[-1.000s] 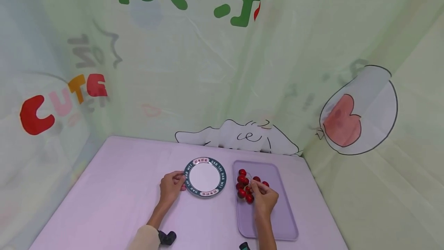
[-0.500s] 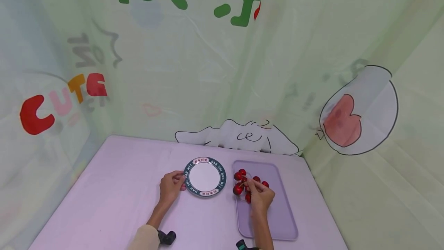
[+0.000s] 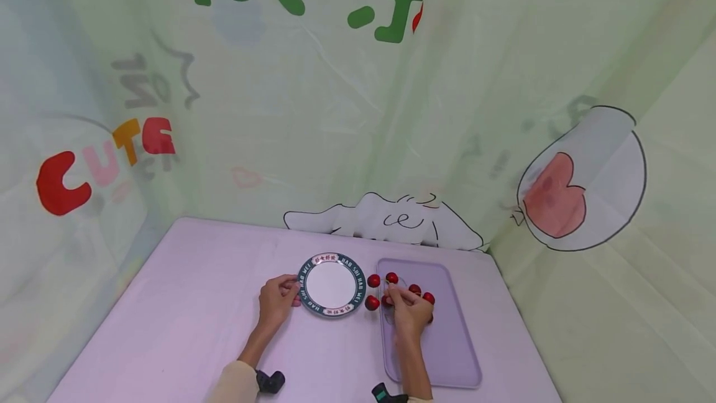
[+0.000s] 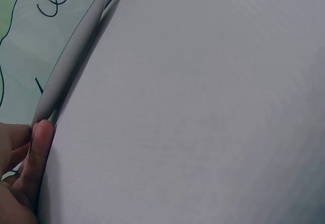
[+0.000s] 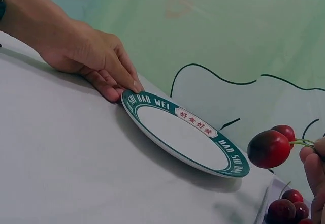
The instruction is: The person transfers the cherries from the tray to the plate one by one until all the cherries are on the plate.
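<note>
My left hand (image 3: 276, 300) grips the left rim of a round white plate (image 3: 330, 285) with a dark green lettered border. In the right wrist view the thumb lies on the rim and that plate (image 5: 183, 137) appears tilted. The left wrist view shows the plate's edge (image 4: 76, 56) between thumb and fingers. My right hand (image 3: 411, 316) pinches the green stems of two red cherries (image 3: 372, 303). They hang between the plate and the tray, close to the plate's right rim and apart from it. The right wrist view shows these cherries (image 5: 269, 149) near, fingertips at the edge.
A shallow purple tray (image 3: 447, 350) lies to the right, beneath my right hand. Several more cherries (image 3: 428, 298) are in its far half, partly hidden by the hand. The pink-white tabletop (image 3: 190, 310) ends at a hanging printed cloth (image 3: 268, 117).
My right hand has moved left, lifting the two cherries by their stems out of the bunch and past the tray's left edge. The left hand and plate have stayed in place.
</note>
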### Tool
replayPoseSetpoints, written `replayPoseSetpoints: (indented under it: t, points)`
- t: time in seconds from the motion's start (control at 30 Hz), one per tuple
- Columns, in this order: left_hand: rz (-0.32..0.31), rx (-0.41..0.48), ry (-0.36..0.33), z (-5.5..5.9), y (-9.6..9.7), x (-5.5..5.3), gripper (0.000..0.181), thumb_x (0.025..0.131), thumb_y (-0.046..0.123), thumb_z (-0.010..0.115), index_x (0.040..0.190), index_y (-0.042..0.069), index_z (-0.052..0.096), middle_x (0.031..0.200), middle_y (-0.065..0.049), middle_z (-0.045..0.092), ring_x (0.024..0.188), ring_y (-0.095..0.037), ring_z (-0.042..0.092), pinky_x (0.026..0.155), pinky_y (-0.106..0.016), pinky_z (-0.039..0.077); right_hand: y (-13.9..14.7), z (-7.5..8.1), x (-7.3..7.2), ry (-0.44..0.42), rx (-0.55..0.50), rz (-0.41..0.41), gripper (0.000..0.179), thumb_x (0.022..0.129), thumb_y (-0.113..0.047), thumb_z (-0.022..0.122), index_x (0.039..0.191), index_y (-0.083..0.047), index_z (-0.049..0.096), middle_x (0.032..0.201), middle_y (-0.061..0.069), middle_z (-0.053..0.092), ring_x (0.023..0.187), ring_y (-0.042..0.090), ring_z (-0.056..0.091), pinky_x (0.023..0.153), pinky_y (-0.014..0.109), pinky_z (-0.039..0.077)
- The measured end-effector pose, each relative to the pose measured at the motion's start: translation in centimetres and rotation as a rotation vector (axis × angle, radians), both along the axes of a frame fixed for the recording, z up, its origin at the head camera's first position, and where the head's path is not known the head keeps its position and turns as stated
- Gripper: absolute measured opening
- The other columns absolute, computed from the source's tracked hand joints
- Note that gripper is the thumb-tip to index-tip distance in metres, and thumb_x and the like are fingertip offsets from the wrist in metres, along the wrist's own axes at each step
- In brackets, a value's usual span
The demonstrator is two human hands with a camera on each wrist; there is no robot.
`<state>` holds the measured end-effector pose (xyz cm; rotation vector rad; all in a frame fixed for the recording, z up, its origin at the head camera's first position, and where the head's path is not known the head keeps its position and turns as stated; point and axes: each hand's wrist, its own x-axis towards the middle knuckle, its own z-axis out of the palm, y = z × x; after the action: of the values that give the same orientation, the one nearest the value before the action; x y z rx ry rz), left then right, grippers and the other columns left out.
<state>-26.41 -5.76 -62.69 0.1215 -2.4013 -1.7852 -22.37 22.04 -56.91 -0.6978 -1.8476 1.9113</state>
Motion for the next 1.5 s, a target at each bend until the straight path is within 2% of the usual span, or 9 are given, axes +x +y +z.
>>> replayPoseSetpoints:
  t: [0.1, 0.3, 0.53, 0.77, 1.0, 1.27, 1.5]
  points:
    - [0.000, 0.004, 0.000, 0.1, 0.0, 0.0, 0.028, 0.104, 0.005, 0.071, 0.130, -0.005, 0.074, 0.097, -0.015, 0.078, 0.064, -0.010, 0.073, 0.061, -0.017, 0.062, -0.5, 0.1, -0.2, -0.007, 0.009, -0.002, 0.031, 0.099, -0.017, 0.082, 0.118, 0.007, 0.080, 0.093, 0.015, 0.084, 0.077, 0.018, 0.079, 0.076, 0.012, 0.063]
    - [0.000, -0.004, -0.009, -0.1, 0.0, 0.0, 0.028, 0.105, 0.005, 0.071, 0.130, -0.005, 0.074, 0.096, -0.013, 0.078, 0.065, -0.012, 0.075, 0.061, -0.017, 0.062, -1.4, -0.2, -0.7, -0.019, -0.007, 0.008, 0.028, 0.100, -0.014, 0.080, 0.121, 0.005, 0.080, 0.090, 0.010, 0.084, 0.085, 0.028, 0.083, 0.076, 0.012, 0.063]
    - [-0.006, -0.003, 0.011, -0.3, 0.0, -0.1, 0.027, 0.104, 0.004, 0.071, 0.129, -0.005, 0.074, 0.095, -0.014, 0.078, 0.065, -0.014, 0.075, 0.061, -0.018, 0.062, -1.7, -1.2, -1.2, -0.056, -0.001, 0.034, 0.033, 0.102, -0.021, 0.079, 0.126, 0.001, 0.079, 0.096, 0.010, 0.085, 0.087, 0.019, 0.081, 0.082, 0.010, 0.062]
    - [-0.006, -0.002, 0.007, -0.4, -0.1, -0.2, 0.027, 0.104, 0.004, 0.071, 0.129, -0.005, 0.074, 0.095, -0.013, 0.077, 0.065, -0.013, 0.074, 0.061, -0.018, 0.062, -2.0, -2.7, -2.3, -0.062, -0.002, 0.046, 0.024, 0.102, -0.020, 0.079, 0.117, -0.001, 0.083, 0.092, 0.008, 0.084, 0.079, 0.015, 0.078, 0.078, 0.007, 0.059]
    - [-0.007, 0.006, 0.017, -0.3, 0.0, -0.2, 0.026, 0.105, 0.004, 0.071, 0.128, -0.006, 0.075, 0.095, -0.014, 0.078, 0.064, -0.012, 0.074, 0.060, -0.017, 0.061, -2.6, -2.5, -2.3, -0.041, -0.028, 0.045, 0.026, 0.100, -0.012, 0.080, 0.119, 0.006, 0.080, 0.088, 0.010, 0.084, 0.073, 0.013, 0.076, 0.072, 0.010, 0.061]
    - [-0.003, 0.017, 0.009, -0.5, 0.0, -0.4, 0.025, 0.104, 0.003, 0.070, 0.128, -0.005, 0.075, 0.096, -0.015, 0.078, 0.064, -0.012, 0.074, 0.060, -0.018, 0.062, -3.1, -2.4, -2.7, -0.046, -0.026, 0.035, 0.022, 0.099, -0.008, 0.080, 0.115, 0.006, 0.082, 0.086, 0.010, 0.083, 0.077, 0.023, 0.081, 0.070, 0.012, 0.062]
    - [0.001, 0.022, 0.008, -0.7, 0.0, -0.4, 0.025, 0.104, 0.003, 0.071, 0.128, -0.005, 0.075, 0.096, -0.014, 0.077, 0.064, -0.011, 0.074, 0.060, -0.018, 0.062, -3.1, -2.8, -3.3, -0.051, 0.000, 0.015, 0.020, 0.098, -0.009, 0.082, 0.111, 0.005, 0.083, 0.086, 0.012, 0.083, 0.071, 0.020, 0.080, 0.067, 0.013, 0.062]
